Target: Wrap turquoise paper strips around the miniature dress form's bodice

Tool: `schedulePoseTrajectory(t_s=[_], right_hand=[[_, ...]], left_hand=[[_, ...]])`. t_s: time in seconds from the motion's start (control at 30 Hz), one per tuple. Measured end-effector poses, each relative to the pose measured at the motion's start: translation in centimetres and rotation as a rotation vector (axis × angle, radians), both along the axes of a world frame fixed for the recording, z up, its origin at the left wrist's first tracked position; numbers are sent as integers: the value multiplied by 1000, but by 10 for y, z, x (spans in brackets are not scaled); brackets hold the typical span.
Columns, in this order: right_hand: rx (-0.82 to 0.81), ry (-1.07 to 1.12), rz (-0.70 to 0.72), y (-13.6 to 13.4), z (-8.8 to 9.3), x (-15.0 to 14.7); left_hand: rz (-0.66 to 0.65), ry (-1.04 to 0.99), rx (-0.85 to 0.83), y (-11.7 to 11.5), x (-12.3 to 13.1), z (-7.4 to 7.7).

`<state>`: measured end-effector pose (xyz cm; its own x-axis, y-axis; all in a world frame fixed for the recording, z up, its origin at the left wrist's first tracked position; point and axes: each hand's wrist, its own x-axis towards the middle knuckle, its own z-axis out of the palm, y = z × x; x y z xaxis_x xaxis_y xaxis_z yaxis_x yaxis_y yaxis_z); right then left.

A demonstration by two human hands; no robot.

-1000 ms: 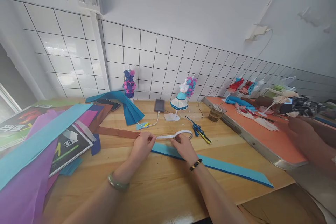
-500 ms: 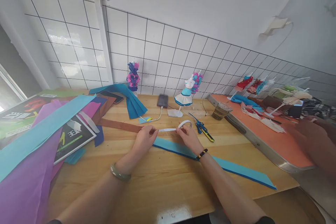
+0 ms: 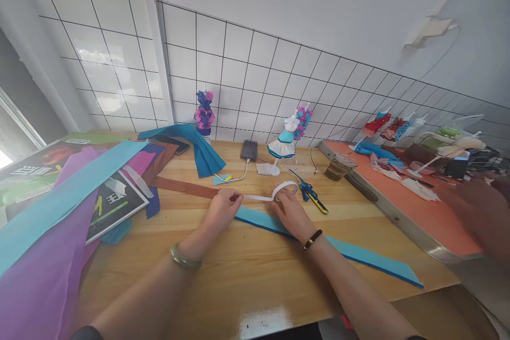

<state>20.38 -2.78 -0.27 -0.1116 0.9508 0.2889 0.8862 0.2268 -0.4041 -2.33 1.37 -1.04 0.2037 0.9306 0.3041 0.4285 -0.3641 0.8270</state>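
My left hand (image 3: 225, 207) pinches the free end of a white tape strip (image 3: 258, 198), close to the end of a brown paper strip (image 3: 185, 187). My right hand (image 3: 292, 215) grips the roll of white tape (image 3: 287, 186) it comes from, fingers partly inside the ring. The strip stretches between both hands just above the wooden table (image 3: 223, 287). Under my right hand and wrist runs a long folded light-blue paper strip (image 3: 370, 256) with a dark blue edge. Scissors and a yellow cutter (image 3: 314, 199) lie to the right of the roll.
Coloured paper sheets (image 3: 51, 223) and a magazine (image 3: 119, 204) cover the left side. Behind stand small dressed dress forms (image 3: 283, 143), a black power bank (image 3: 249, 150) and a plastic cup (image 3: 340, 166). On the right, a co-worker's blurred hand (image 3: 470, 207) is over an orange-topped table (image 3: 446, 228).
My right hand has tipped the tape roll over flatter and shifted it slightly right, and the white strip looks a little longer. My left hand keeps its pinch; the view has shifted slightly.
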Motion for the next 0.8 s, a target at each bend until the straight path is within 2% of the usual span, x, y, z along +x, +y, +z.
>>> schedulePoseTrajectory(t_s=[0.23,0.47,0.67,0.8], right_hand=[[-68,-128,-42,11,4,0],[-62,-91,-112,22,14,-1],[4,-37,-92,14,-1,1],[-9,-65,-59,3,-8,6]], left_hand=[[12,-49,-38,3,-1,-1],[58,-147,-138,7,-1,-2],[59,-217,-214,9,-3,-4],[56,-231,-219,7,-2,-1]])
